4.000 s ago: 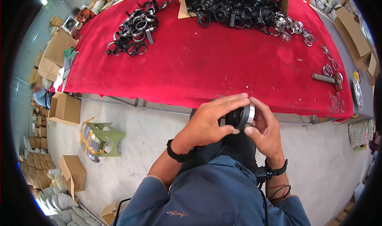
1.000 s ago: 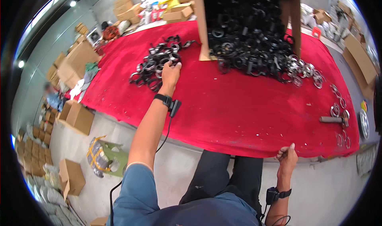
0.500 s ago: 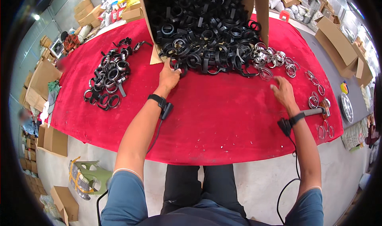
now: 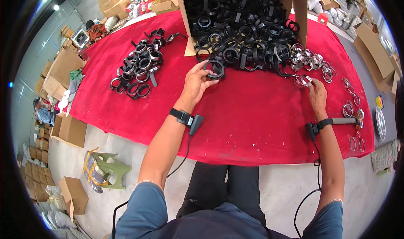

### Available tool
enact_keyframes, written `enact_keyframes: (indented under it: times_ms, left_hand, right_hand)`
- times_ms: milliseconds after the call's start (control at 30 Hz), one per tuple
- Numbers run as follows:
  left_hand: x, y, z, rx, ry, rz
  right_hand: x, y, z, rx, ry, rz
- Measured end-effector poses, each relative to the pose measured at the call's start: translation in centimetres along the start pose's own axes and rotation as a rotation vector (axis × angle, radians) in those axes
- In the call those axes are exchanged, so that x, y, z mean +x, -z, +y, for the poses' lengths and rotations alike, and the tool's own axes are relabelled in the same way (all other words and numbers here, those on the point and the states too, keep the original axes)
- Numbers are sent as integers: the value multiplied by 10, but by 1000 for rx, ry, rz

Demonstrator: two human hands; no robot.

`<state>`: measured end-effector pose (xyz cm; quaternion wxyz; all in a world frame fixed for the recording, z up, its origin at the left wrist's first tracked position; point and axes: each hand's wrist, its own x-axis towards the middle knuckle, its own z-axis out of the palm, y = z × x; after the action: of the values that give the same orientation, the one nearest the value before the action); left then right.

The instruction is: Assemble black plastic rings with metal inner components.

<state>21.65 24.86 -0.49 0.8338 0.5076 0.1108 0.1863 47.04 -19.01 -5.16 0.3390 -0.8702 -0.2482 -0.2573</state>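
Note:
My left hand point(image 4: 195, 85) grips a black ring point(image 4: 221, 74) between thumb and fingers, lifted just in front of the big heap of black rings point(image 4: 248, 49). My right hand point(image 4: 318, 97) has its fingers closed on a shiny metal ring point(image 4: 308, 79) at the near edge of the loose metal rings point(image 4: 316, 62). That heap spills from a cardboard box point(image 4: 299, 16) lying with its opening toward me. Farther left is a separate pile of black rings point(image 4: 143, 63), some with a metal ring showing inside.
A hammer point(image 4: 359, 118) lies on the red cloth point(image 4: 235, 125) near my right wrist, with a few thin metal rings point(image 4: 347, 109) around it. Cables hang from bands on both wrists. A green stool point(image 4: 110, 167) stands on the floor at the left; open cartons point(image 4: 69, 129) sit beyond the table.
My left hand has drawn back from the heap with a black ring. My right fingers have closed on a metal ring. The whole view has shifted, moving the table rightward and slightly up.

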Motion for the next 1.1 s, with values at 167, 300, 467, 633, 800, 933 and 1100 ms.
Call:
enact_keyframes:
  times_ms: [167,300,467,633,800,933,1100]
  left_hand:
    - [-59,2,-1,-33,100,-191]
    - [-115,-11,-4,203,191,-313]
    - [-172,-35,-14,1038,-313,-370]
    - [-197,-34,-29,1443,-470,-463]
    - [-198,-39,-41,1560,-437,-478]
    - [-203,-50,-32,1557,-500,-390]
    - [-194,-49,-37,1715,-428,-253]
  right_hand:
    - [-34,44,-47,183,-369,-242]
    - [-67,52,-80,345,-641,-795]
    - [-96,62,-96,-167,149,-546]
    - [-90,76,-114,-92,-47,-750]
    - [-107,75,-138,-266,109,-773]
    - [-106,97,-147,347,-154,-806]
    - [-141,139,-205,1443,-424,-802]
